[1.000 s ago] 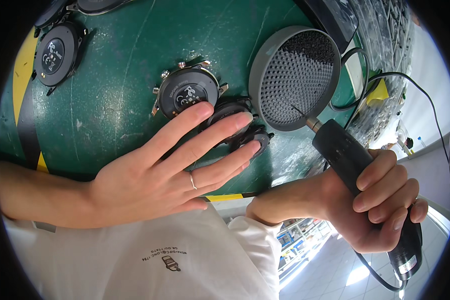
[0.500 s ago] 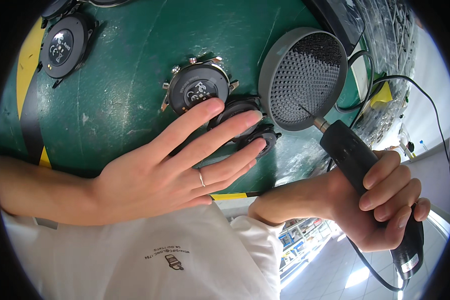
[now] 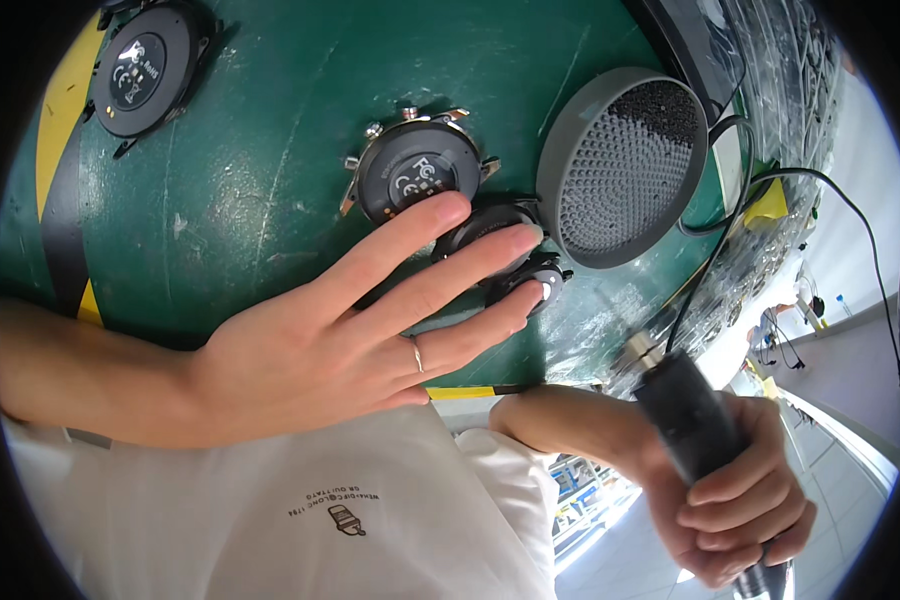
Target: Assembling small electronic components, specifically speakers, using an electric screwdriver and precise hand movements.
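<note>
My left hand (image 3: 340, 320) lies with fingers spread over the watch cases, its fingertips resting on or just above them. The largest, a round black watch case (image 3: 410, 168) with silver crowns, lies back up under the index fingertip. A second watch case (image 3: 500, 215) and a smaller one (image 3: 553, 290) beside it are partly covered by my fingers. At the lower right my right hand (image 3: 735, 500) wraps round a black electric screwdriver (image 3: 685, 415), its metal tip end pointing up and left. The grey round screw dish (image 3: 555, 170) stands apart from it, with tiny dark screws at its top.
Another black watch case (image 3: 145, 75) lies back up at the far left, near the yellow-and-black edge tape (image 3: 65, 140) of the green table (image 3: 270, 120). A black cable (image 3: 820, 172) and clear plastic bags (image 3: 800, 90) crowd the right side.
My right hand has drawn the electric screwdriver down and away from the screw dish, where its bit was before. My left hand stays spread over the watch cases.
</note>
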The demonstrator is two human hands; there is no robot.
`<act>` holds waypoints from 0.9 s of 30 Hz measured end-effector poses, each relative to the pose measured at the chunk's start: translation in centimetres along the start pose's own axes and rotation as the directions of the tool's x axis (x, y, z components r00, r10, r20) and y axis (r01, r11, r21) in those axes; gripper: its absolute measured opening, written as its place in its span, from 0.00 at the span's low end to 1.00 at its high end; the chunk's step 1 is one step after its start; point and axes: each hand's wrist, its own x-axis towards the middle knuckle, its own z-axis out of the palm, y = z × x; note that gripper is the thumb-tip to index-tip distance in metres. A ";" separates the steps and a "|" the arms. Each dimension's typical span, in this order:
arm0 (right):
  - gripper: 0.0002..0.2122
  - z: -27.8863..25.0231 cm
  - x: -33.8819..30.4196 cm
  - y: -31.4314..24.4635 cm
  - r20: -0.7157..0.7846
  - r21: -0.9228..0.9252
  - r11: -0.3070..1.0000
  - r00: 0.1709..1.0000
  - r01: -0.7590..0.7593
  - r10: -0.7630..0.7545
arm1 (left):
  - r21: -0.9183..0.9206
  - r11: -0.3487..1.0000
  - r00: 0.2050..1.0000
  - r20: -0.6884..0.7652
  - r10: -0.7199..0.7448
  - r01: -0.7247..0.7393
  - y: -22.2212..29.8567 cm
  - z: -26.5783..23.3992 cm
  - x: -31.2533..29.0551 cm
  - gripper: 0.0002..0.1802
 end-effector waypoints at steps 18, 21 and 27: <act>0.07 1.3 -2.0 2.0 -0.030 -0.164 0.984 0.997 -0.072 0.067 | 0.020 0.999 0.999 -0.018 -0.027 0.028 0.1 0.4 0.0 0.45; 0.07 1.5 -2.2 2.3 0.003 -0.188 0.979 0.997 -0.073 0.075 | 0.023 0.999 0.999 -0.029 -0.036 0.036 0.1 0.6 0.0 0.45; 0.07 1.3 -2.0 2.6 0.060 -0.249 0.958 0.985 -0.140 0.160 | 0.040 0.996 0.996 -0.053 -0.073 0.075 0.3 0.6 -0.1 0.42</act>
